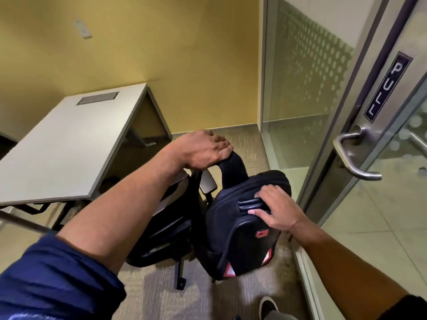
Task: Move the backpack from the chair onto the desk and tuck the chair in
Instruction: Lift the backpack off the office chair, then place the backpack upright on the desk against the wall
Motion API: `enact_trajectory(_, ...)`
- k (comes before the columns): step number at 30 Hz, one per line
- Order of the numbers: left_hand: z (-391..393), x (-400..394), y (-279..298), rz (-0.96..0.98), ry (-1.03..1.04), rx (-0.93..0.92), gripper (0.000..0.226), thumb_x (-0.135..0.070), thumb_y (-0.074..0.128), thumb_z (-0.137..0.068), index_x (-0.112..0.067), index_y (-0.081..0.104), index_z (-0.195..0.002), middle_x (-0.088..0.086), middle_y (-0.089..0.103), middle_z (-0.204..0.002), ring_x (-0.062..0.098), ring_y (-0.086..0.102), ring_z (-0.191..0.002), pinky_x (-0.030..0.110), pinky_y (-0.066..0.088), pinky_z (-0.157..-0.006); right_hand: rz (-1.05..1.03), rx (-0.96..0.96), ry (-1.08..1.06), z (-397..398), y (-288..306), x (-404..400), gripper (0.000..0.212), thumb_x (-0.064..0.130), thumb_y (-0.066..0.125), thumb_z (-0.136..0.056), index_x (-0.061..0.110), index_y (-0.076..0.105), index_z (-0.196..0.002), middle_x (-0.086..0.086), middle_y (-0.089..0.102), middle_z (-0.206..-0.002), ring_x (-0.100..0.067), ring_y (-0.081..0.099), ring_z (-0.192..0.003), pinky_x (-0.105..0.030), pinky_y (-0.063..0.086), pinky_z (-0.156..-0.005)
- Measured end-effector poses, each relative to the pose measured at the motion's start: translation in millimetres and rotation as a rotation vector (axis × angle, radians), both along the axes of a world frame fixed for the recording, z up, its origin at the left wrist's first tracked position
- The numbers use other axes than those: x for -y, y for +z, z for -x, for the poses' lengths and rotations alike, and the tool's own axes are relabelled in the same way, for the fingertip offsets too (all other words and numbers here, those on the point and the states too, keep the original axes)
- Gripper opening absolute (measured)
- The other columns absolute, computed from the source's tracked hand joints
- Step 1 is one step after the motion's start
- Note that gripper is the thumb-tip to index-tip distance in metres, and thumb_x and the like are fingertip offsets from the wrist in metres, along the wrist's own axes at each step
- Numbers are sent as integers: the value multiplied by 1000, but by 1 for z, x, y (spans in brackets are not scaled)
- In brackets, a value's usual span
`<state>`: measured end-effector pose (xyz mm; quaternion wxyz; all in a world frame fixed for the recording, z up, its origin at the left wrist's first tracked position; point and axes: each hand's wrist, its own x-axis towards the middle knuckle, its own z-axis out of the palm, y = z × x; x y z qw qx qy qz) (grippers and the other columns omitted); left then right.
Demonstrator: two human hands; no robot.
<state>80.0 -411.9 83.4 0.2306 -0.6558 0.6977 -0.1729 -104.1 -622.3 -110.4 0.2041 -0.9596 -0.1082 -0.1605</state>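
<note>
Black woven fabric covers the backpack (245, 229), a rounded, padded shape marked with small red patches and red-edged reflective triangles near its lower end. It is seen at the right edge of the chair (166, 215), by the glass door (360, 158); whether its weight rests on the seat cannot be made out, since the seat is largely hidden behind the left forearm. The chair itself is dark and blurred, with a pale grey armrest pad and one castor leg showing against the ribbed carpet (208, 294).

One shoulder strap (235, 165) (a broad padded loop) is pulled up above the bag, and it is gripped by the left hand (203, 151), whose fingers are curled closed over the top of the loop. The right hand (275, 211) is laid on the top of the bag, with the fingers bent over the ribbed carry handle (251, 204) and the thumb pressed beside it; how firmly the handle is held cannot be told.

A smooth, matte, pale grey desk (69, 144) with a rectangular metal cable flap stands well to the left, its near corner hidden behind the left arm. A rolled blue sleeve (53, 282) is cut off at the lower left edge. A brushed metal lever handle (353, 155) is mounted on the door.
</note>
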Motion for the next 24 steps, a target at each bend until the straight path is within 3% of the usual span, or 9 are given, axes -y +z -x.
enact_trajectory(4, -6, -1, 1, 86, 243, 15, 65, -24, 16, -96, 4, 44, -147, 25, 52, -147, 38, 56, -132, 47, 54, -94, -57, 60, -29, -45, 23, 9, 51, 58, 51, -95, 9, 61, -104, -1, 56, -95, -19, 48, -86, -26, 30, -82)
enact_trajectory(7, -9, -1, 2, 158, 448, -28, 65, -24, 29, -95, -2, 31, -156, 20, 33, -162, 33, 38, -147, 45, 43, -108, -50, 92, -29, -80, 41, 13, 49, 56, 55, -95, 8, 61, -105, -2, 56, -96, -19, 47, -87, -29, 31, -83)
enact_trajectory(10, -8, 2, -17, 170, 539, -148, 72, -39, 39, -98, -5, 22, -160, 17, 18, -168, 29, 25, -153, 43, 28, -119, -14, 122, -30, -117, 54, 14, 44, 49, 66, -94, 7, 61, -106, -4, 58, -98, -22, 49, -89, -32, 33, -85)
enact_trajectory(13, -12, 7, -56, 154, 573, -312, 80, -56, 36, -102, -6, 15, -162, 13, 7, -170, 27, 17, -156, 45, 24, -122, -8, 168, -41, -150, 66, 18, 49, 55, 56, -93, 7, 62, -106, -5, 59, -97, -24, 50, -90, -32, 32, -84)
enact_trajectory(15, -25, 15, -77, 242, 633, -426, 84, -60, 35, -103, -8, 8, -163, 9, -1, -171, 23, 9, -157, 43, 23, -123, -7, 195, -43, -172, 75, 24, 52, 56, 53, -93, 7, 63, -105, -6, 59, -95, -25, 51, -89, -31, 31, -83)
enact_trajectory(19, -65, 33, -88, 487, 632, -499, 75, -52, 38, -105, -14, 10, -163, 0, -2, -171, 16, 3, -157, 44, 21, -124, -1, 233, -59, -205, 93, 35, 50, 55, 53, -94, 7, 62, -106, -4, 56, -95, -22, 49, -86, -28, 31, -81)
enact_trajectory(22, -102, 34, -84, 573, 681, -514, 77, -61, 26, -101, -19, 12, -164, -1, 3, -171, 18, 1, -157, 54, 13, -125, 37, 231, -20, -232, 107, 37, 48, 54, 54, -95, 8, 61, -106, -2, 55, -95, -21, 48, -86, -32, 37, -82)
enact_trajectory(24, -126, 31, -84, 625, 690, -618, 83, -68, 22, -96, -21, 13, -164, 3, 9, -171, 24, 6, -157, 54, 20, -124, 56, 227, -1, -252, 115, 35, 47, 54, 55, -96, 8, 60, -106, -1, 55, -95, -20, 48, -87, -33, 38, -83)
